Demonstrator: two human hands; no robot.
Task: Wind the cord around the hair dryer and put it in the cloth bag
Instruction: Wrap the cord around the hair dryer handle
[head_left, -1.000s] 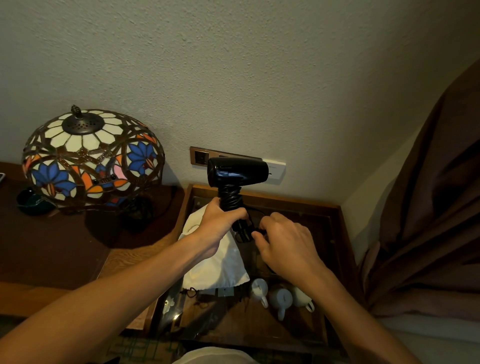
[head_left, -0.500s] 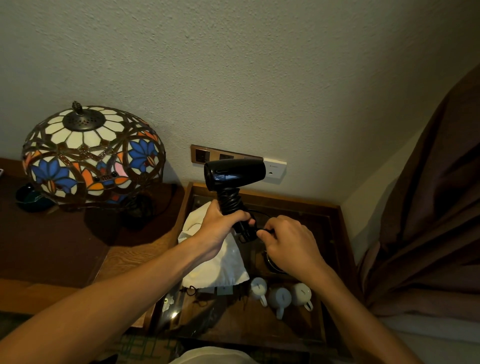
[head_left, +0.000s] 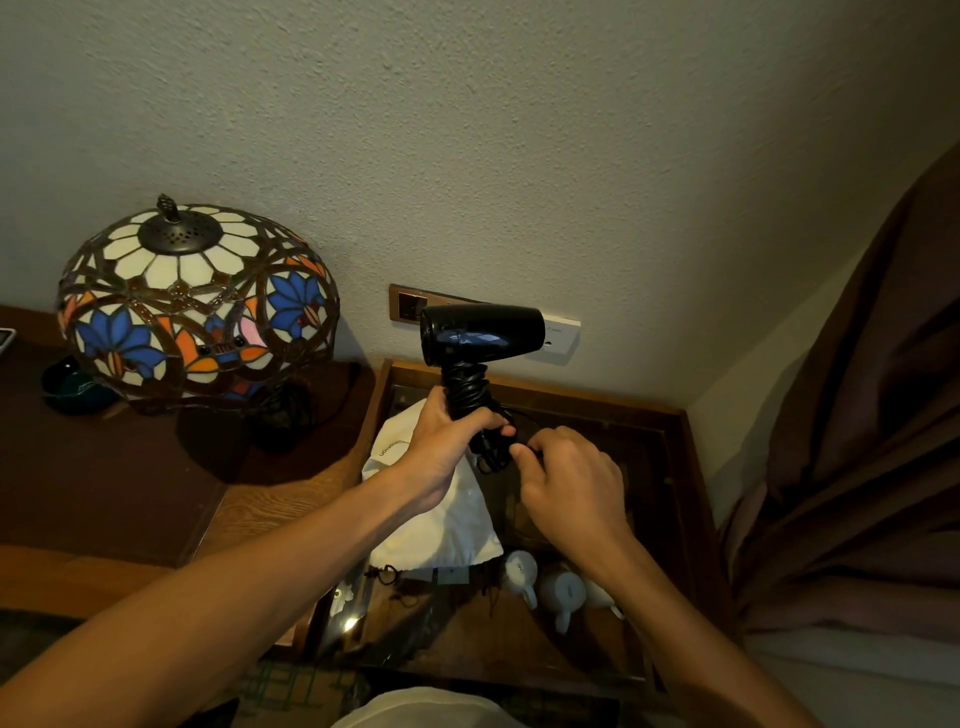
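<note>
My left hand (head_left: 445, 440) grips the handle of a black hair dryer (head_left: 480, 332), held upright with its barrel lying level above my fist. Black cord (head_left: 470, 387) is coiled in several turns around the handle. My right hand (head_left: 569, 480) pinches the loose end of the cord just right of the handle's bottom; the plug is hidden in my fingers. Beneath the hands a white cloth bag (head_left: 441, 525) lies flat on the glass-topped wooden table (head_left: 597, 410), its drawstring end toward me.
A stained-glass lamp (head_left: 192, 301) stands on the desk at the left. Wall sockets (head_left: 558, 332) sit behind the dryer. White mugs (head_left: 540, 582) show under the glass near the table's front. A brown curtain (head_left: 857, 441) hangs at the right.
The dryer has stayed nearly in place, its barrel now more level. My right hand shifted slightly along the handle's bottom while holding the cord end.
</note>
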